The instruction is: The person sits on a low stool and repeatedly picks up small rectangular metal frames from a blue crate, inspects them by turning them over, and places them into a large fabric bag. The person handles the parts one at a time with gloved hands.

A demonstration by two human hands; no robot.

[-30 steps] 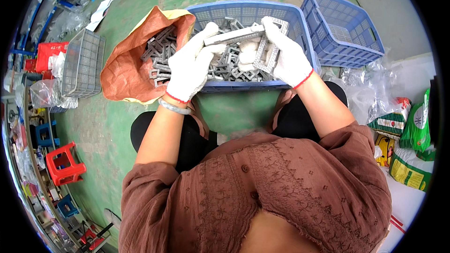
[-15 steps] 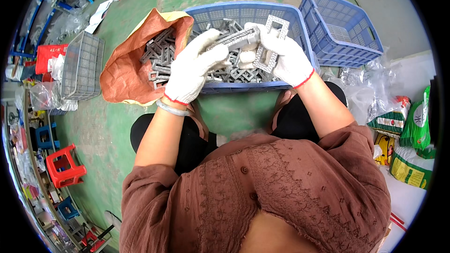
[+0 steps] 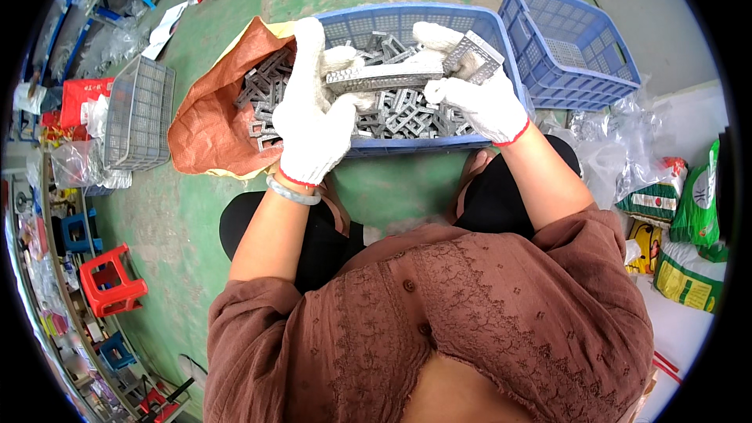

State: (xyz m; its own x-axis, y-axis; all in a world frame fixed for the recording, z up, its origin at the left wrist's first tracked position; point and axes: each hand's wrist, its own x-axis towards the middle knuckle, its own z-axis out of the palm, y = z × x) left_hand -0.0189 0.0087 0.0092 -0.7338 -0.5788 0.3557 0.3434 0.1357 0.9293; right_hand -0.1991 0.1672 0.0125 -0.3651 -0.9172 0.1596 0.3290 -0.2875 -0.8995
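Note:
My left hand [image 3: 311, 113], in a white knit glove with a red cuff, grips one end of a long grey bar-shaped piece [image 3: 388, 76], perhaps rectangular frames stacked edge-on. Its index finger points away from me. The bar's other end meets my right hand [image 3: 482, 106], gloved alike. Between the right hand's fingers is a tilted grey rectangular frame [image 3: 487, 53] with a patterned surface. Both hands are above a blue plastic crate [image 3: 407, 8], where many similar grey frames [image 3: 407, 113] lie in a heap. Some right fingers are hidden behind the held pieces.
Left of the crate stands an open orange woven sack [image 3: 202, 129] with more grey frames. An empty blue crate [image 3: 580, 86] adjoins on the right, beside clear plastic bags [image 3: 619, 149]. A grey crate [image 3: 137, 121] and a red stool [image 3: 112, 280] stand at left.
The frame in my right hand has turned from nearly upright to tilted. The bar has swung closer to level, and my left index finger has lifted off it and straightened.

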